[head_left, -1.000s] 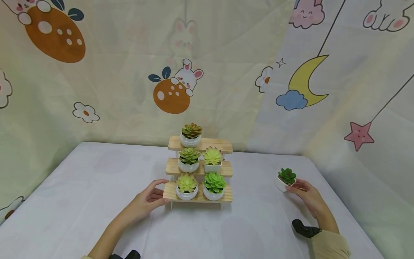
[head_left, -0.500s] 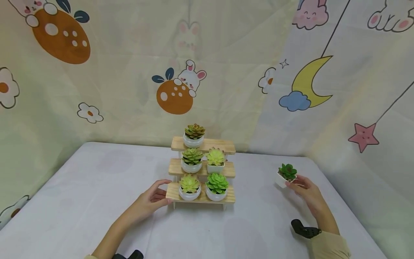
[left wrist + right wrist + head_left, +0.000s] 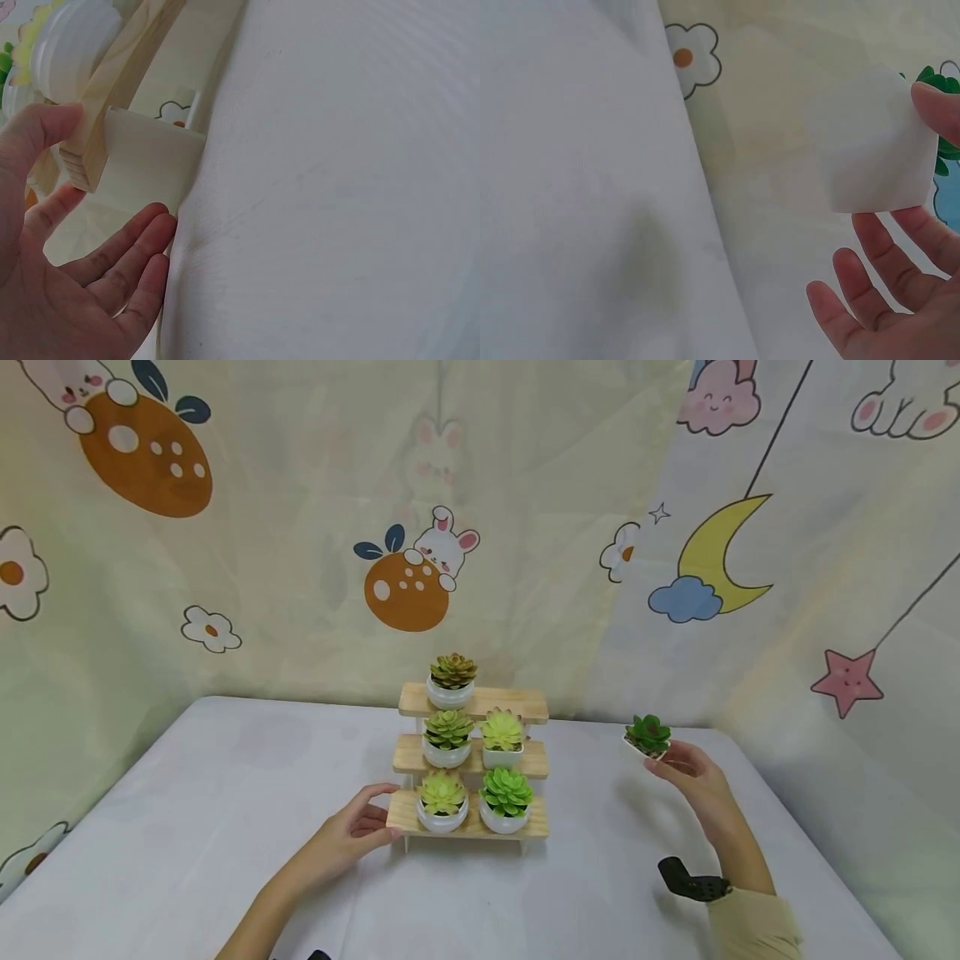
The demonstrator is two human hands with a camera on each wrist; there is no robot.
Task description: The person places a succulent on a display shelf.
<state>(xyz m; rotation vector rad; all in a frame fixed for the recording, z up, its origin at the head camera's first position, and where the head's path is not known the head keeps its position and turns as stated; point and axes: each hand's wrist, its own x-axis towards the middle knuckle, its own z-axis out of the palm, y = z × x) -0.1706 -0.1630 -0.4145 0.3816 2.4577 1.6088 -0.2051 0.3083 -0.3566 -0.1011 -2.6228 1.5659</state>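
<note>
My right hand (image 3: 693, 781) pinches a dark green succulent in a square white pot (image 3: 647, 737) between thumb and fingers, lifted above the table and tilted. In the right wrist view the white pot (image 3: 885, 146) shows its side, with the thumb at its rim. My left hand (image 3: 348, 835) grips the left end of the lowest shelf of a three-tier wooden plant stand (image 3: 468, 828). In the left wrist view the thumb lies on the plank end (image 3: 94, 146) and the index finger is at its other side; the remaining fingers (image 3: 142, 247) are extended near the tablecloth.
Several potted succulents stand on the tiers: one at the top left (image 3: 451, 683), two on the middle tier, and two below, including a bright green one (image 3: 506, 802). A white-covered table (image 3: 585, 893) holds the stand. A printed fabric backdrop (image 3: 540, 527) hangs behind it.
My right hand has raised the potted succulent off the table and moved it slightly left and away from me. My left hand keeps its grip on the stand.
</note>
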